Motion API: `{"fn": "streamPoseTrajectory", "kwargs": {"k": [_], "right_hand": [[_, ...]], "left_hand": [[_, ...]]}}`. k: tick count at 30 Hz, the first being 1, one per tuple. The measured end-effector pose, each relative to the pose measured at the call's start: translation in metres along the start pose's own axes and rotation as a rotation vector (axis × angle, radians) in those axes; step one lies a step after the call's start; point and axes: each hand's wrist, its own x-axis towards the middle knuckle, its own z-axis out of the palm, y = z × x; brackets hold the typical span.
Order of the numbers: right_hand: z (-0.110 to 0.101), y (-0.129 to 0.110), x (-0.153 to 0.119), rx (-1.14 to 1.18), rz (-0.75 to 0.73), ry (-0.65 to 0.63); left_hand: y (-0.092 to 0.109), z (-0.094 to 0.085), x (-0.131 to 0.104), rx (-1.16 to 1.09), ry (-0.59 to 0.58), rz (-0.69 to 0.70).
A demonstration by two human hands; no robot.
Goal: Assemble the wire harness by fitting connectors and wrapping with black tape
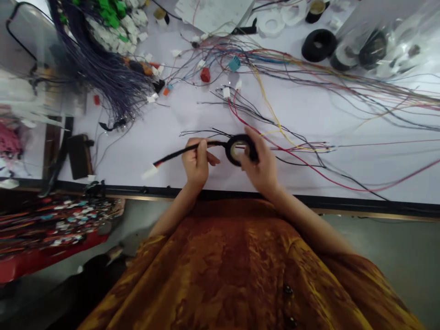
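Observation:
Between thumb and fingers my left hand (pixel 197 162) pinches a wire harness (pixel 175 153) wrapped in black tape. A white connector (pixel 150 172) sits at the harness's left end, with short coloured wires showing beside it. My right hand (pixel 261 165) is closed round a roll of black tape (pixel 231 158), thumb at its core. The roll touches the harness just right of my left hand. Loose red, yellow and black wires (pixel 295 148) run out to the right behind my right hand. Part of the roll is hidden by my fingers.
A bundle of dark purple wires (pixel 103 78) lies at the left, near green and white connectors (pixel 113 23). Long coloured wires (pixel 292 64) cross the back. Another black tape roll (pixel 319 45) lies back right. A red tray (pixel 51 256) of harnesses stands below the table's front edge.

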Motion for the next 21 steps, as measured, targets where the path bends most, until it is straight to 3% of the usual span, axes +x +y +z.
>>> {"fn": "streamPoseTrajectory", "kwargs": {"k": [3,5,9,13,16,18,21], "right_hand": [[0.006,0.001,-0.034,-0.259,-0.178,-0.151],[0.004,-0.002,-0.035,-0.259,-0.229,-0.112],[-0.01,-0.009,0.01,-0.15,-0.064,0.107],[-0.01,-0.003,0.069,-0.131,0.147,-0.052],[-0.01,0.003,0.085,-0.026,0.181,-0.056],[-0.013,0.005,0.073,0.041,0.14,0.046],[-0.015,0.003,0.026,-0.058,-0.028,0.138]], "left_hand": [[0.004,0.003,0.007,-0.091,0.01,-0.118],[0.01,0.004,0.006,-0.133,-0.024,-0.128],[0.017,0.002,-0.006,-0.041,-0.217,0.019],[0.006,-0.005,-0.014,0.217,-0.35,0.276],[-0.007,-0.009,-0.013,0.256,-0.309,0.312],[-0.012,-0.008,-0.01,0.191,-0.233,0.262],[-0.011,-0.002,-0.005,0.013,-0.123,0.125]]}}
